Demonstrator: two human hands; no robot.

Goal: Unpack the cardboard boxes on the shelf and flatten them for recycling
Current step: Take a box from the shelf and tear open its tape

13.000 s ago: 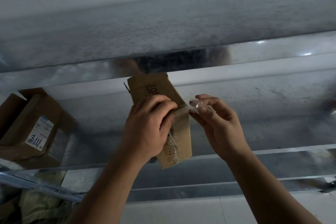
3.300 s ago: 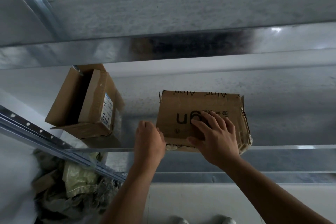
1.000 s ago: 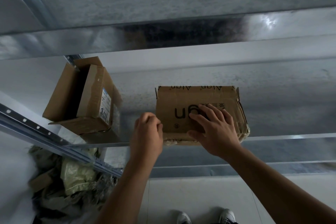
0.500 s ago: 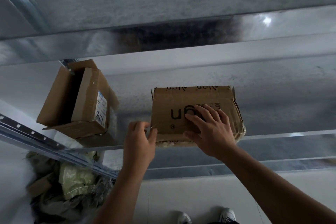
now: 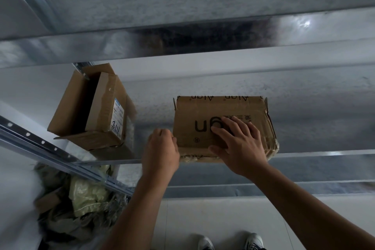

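- The flat brown cardboard box with black print [image 5: 194,111] lies on the grey metal shelf [image 5: 324,124], close to its front edge. Its lid is closed and its right side is crumpled.
- The right hand [image 5: 241,148] rests flat on the lid with fingers spread and straight, its grip released. It seems to pin the box so that it cannot slide.
- The left hand [image 5: 161,148] sits against the box's near left corner with fingers curled. I cannot tell whether its grip has caught tape or a flap edge, since the fingertips are hidden. Picking at the seal looks the likely purpose.
- Well to the left on the same shelf stands a taller brown cardboard box with a white label [image 5: 91,107], its flaps open.
- Below the shelf at the left lies a heap of crumpled pale-green packing [image 5: 87,193]. The person's shoes [image 5: 253,240] show on the floor.
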